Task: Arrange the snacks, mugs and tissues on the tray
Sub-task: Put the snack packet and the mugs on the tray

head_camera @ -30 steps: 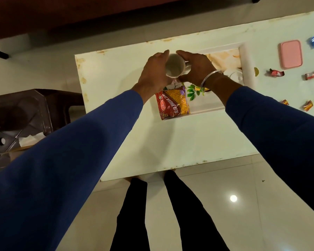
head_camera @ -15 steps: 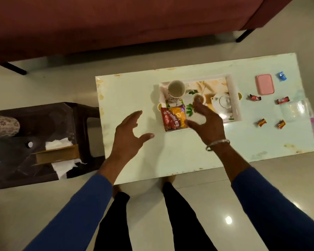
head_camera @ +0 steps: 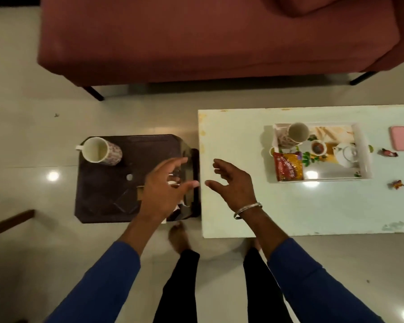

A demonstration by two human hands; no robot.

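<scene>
A white tray [head_camera: 364,155] with a tea-set picture lies on the pale table [head_camera: 289,206]. In its far left corner stands a patterned mug [head_camera: 294,134], and a red and yellow snack packet [head_camera: 288,166] lies at its near left. A second patterned mug [head_camera: 99,150] stands on the dark stool [head_camera: 107,194] left of the table. My left hand [head_camera: 165,186] hovers over the stool's right side with fingers spread, covering most of the tissue box there. My right hand [head_camera: 231,184] hovers empty over the table's left edge, fingers relaxed.
A red sofa [head_camera: 219,36] fills the far side. A pink box [head_camera: 402,141] and small wrapped candies [head_camera: 388,152] lie on the table right of the tray. My legs and feet stand between stool and table.
Both hands have left the mug on the tray and swung left; my left hand is now over the stool, my right over the table's left edge. The view turned left.
</scene>
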